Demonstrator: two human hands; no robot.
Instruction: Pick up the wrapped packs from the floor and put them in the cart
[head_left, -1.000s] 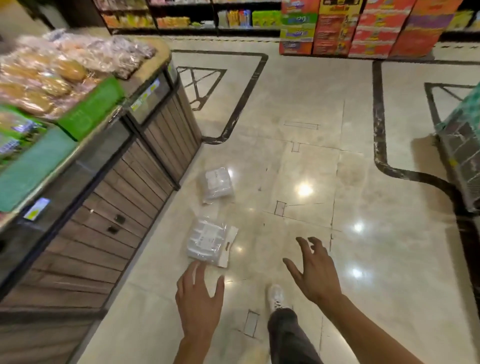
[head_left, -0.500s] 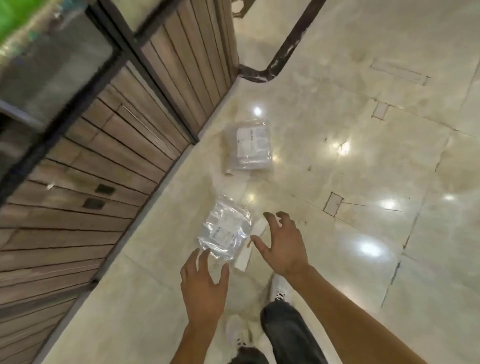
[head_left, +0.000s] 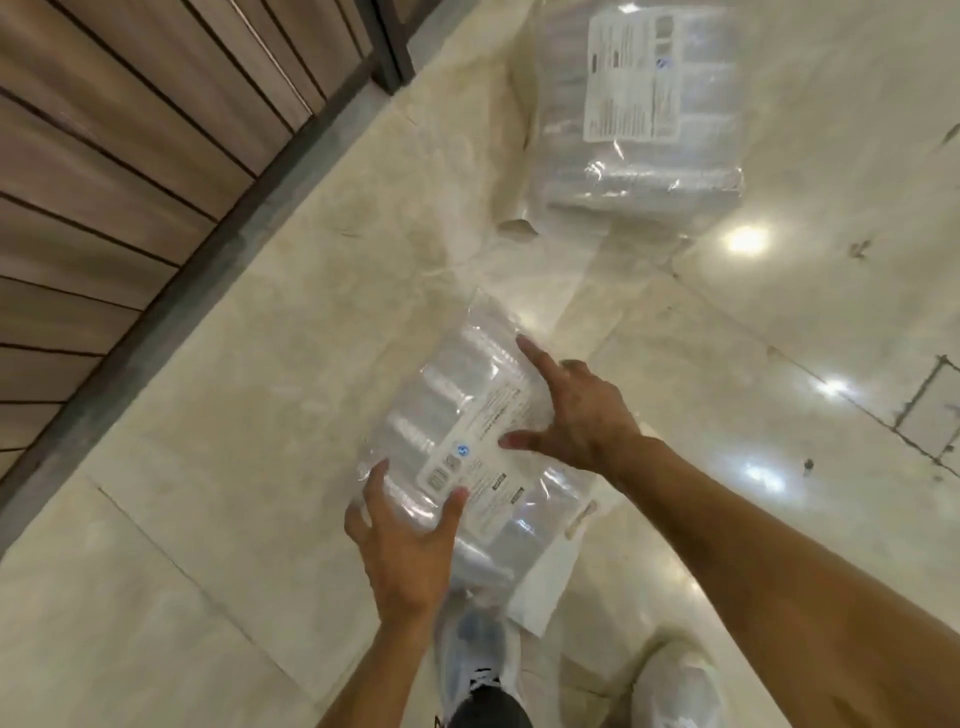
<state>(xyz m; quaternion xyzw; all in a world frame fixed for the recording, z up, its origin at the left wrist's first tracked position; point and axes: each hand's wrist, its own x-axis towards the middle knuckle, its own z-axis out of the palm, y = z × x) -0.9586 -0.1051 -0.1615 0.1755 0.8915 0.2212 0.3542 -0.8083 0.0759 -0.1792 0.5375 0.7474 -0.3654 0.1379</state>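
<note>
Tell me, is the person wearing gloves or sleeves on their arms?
No. The left hand and the right hand are both bare, with no gloves, rings or watch showing. Both forearms are bare too, with no sleeves as far up as the picture reaches.

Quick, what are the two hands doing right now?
Left hand: open, fingers spread on the near wrapped pack's lower edge.
Right hand: open, fingers touching the same pack's top. Not gripped yet.

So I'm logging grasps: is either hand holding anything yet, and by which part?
Both hands touch the near wrapped pack: left hand at its near-left corner, right hand along its right edge. Fingers aren't closed.
</note>
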